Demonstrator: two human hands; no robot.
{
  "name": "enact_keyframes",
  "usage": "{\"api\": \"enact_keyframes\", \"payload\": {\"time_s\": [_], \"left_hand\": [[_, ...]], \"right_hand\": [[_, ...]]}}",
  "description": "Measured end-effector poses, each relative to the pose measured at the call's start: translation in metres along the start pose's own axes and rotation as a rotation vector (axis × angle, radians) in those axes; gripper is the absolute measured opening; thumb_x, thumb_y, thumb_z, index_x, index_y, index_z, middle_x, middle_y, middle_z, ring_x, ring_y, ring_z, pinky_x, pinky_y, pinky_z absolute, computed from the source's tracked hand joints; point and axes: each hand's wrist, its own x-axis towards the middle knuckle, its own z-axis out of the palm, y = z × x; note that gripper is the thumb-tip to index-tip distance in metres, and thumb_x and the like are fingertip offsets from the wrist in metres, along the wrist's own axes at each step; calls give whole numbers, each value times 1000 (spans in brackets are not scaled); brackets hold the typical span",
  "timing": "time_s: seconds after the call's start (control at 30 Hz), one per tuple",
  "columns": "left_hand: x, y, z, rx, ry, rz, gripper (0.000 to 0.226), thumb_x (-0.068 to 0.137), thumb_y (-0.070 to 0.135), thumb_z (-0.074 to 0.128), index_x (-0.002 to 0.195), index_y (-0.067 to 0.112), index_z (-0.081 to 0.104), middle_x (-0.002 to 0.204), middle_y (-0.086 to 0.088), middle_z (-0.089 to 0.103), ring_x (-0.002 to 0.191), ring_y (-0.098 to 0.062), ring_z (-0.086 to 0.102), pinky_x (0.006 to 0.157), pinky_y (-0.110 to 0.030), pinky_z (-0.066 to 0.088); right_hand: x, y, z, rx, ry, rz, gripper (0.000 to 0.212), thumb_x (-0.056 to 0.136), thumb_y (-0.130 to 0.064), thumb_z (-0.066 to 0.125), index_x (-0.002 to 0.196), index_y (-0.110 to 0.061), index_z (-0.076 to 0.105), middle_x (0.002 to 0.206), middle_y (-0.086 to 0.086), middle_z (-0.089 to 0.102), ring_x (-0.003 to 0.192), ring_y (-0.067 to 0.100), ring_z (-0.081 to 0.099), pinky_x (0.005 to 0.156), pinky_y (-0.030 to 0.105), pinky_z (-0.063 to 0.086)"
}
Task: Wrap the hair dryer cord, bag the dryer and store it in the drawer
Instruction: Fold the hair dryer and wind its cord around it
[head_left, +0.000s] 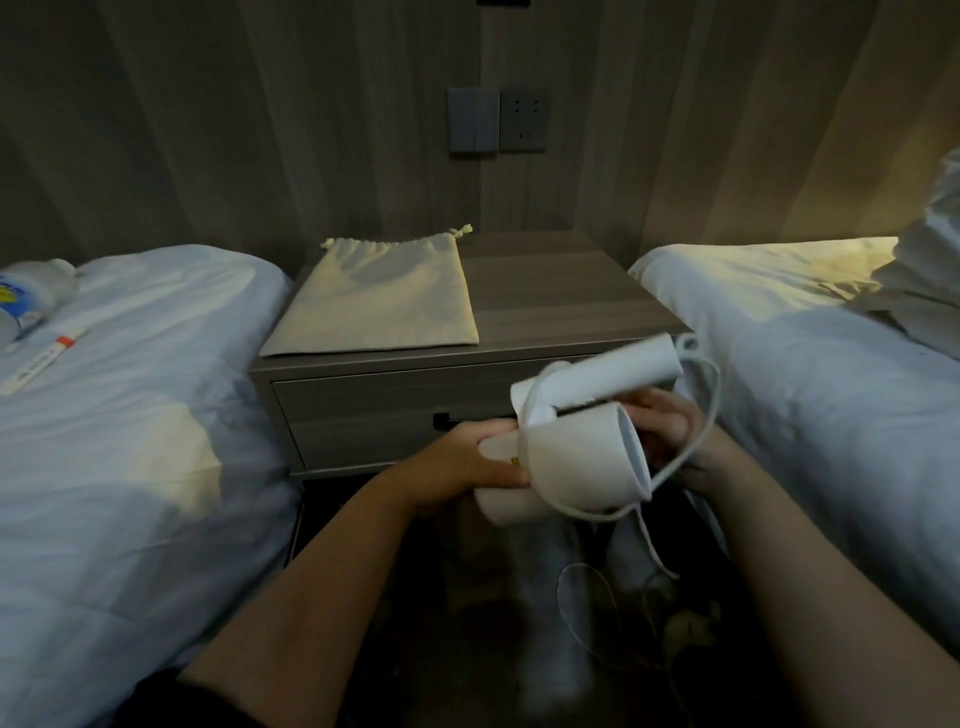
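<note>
A white folding hair dryer (582, 457) is held in front of the nightstand, its handle folded up toward the right. My left hand (467, 460) grips the rear end of its barrel. My right hand (670, 431) is behind the nozzle and holds the white cord (709, 395), which loops over the barrel and handle and trails down to the dark floor. A beige drawstring bag (379, 299) lies flat on the left half of the nightstand top. The drawer (363, 400) under it is closed.
The wooden nightstand (561, 291) stands between two beds with white bedding, the left bed (130, 415) and the right bed (810, 364). A bottle (31, 299) and a small tube (44, 358) lie on the left bed. A switch and socket panel (498, 120) is on the wall.
</note>
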Motion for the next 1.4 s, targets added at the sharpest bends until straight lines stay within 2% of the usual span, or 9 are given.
{"api": "enact_keyframes", "payload": {"time_s": [0.13, 0.33, 0.43, 0.57, 0.67, 0.77, 0.97, 1.17, 1.4], "left_hand": [[7, -2, 1, -236, 199, -5, 62, 42, 39, 74, 101, 27, 62, 97, 3, 68, 86, -9, 65, 70, -22, 54], [12, 3, 5, -165, 510, 27, 37, 59, 33, 81, 91, 26, 64, 92, 6, 68, 87, -13, 63, 67, -14, 51], [14, 3, 13, -55, 581, 19, 28, 73, 20, 77, 96, 25, 60, 88, 13, 62, 80, -1, 58, 61, -9, 48], [16, -2, 26, 46, 544, -21, 49, 71, 28, 77, 113, 25, 53, 100, 12, 59, 88, 1, 55, 61, -9, 45], [18, 0, 21, -67, 482, -108, 79, 79, 31, 70, 143, 22, 25, 123, 1, 52, 108, -14, 54, 85, -25, 48], [17, 3, 11, -91, 547, 6, 94, 82, 26, 67, 148, 33, 0, 136, 1, 41, 118, -18, 50, 100, -40, 44], [10, 7, 5, 116, 505, 139, 60, 81, 33, 67, 133, 34, 38, 123, 8, 51, 107, -11, 55, 85, -31, 53], [11, 6, 8, 38, 581, 91, 36, 88, 29, 59, 119, 27, 42, 103, 11, 53, 92, -6, 57, 68, -17, 48], [16, 7, 16, -272, 630, 17, 28, 91, 31, 53, 114, 20, 44, 105, -4, 57, 91, -16, 59, 71, -26, 51]], "right_hand": [[5, 11, 9, 16, 119, 12, 27, 82, 7, 48, 84, -9, 69, 63, 1, 71, 62, 20, 61, 53, 23, 51], [2, 9, 17, 218, -270, 94, 54, 63, -13, 79, 113, -6, 61, 87, 8, 61, 74, 14, 57, 60, 25, 43], [6, 15, 32, 186, -113, 136, 57, 64, -41, 77, 111, -14, 60, 104, 12, 62, 83, 20, 55, 65, 30, 41], [6, 18, 47, 268, 105, 158, 57, 69, -38, 64, 119, -13, 56, 124, 16, 62, 112, 29, 60, 89, 42, 50], [4, 13, 46, 202, 192, 142, 66, 65, -37, 67, 124, -11, 54, 120, 15, 65, 110, 28, 62, 79, 39, 54], [4, 9, 43, 137, 212, 159, 54, 77, -32, 62, 125, -8, 53, 120, 17, 64, 106, 28, 62, 73, 37, 53], [1, 10, 44, 63, 132, 179, 52, 67, -37, 62, 111, -10, 61, 114, 16, 67, 106, 29, 63, 84, 40, 52], [-3, 1, 47, 47, 126, 132, 58, 66, -34, 63, 116, -6, 59, 112, 17, 67, 101, 27, 64, 72, 35, 53], [-4, -2, 61, -12, 167, 62, 29, 82, -25, 61, 105, -7, 62, 91, 8, 71, 79, 16, 68, 58, 26, 53]]}}
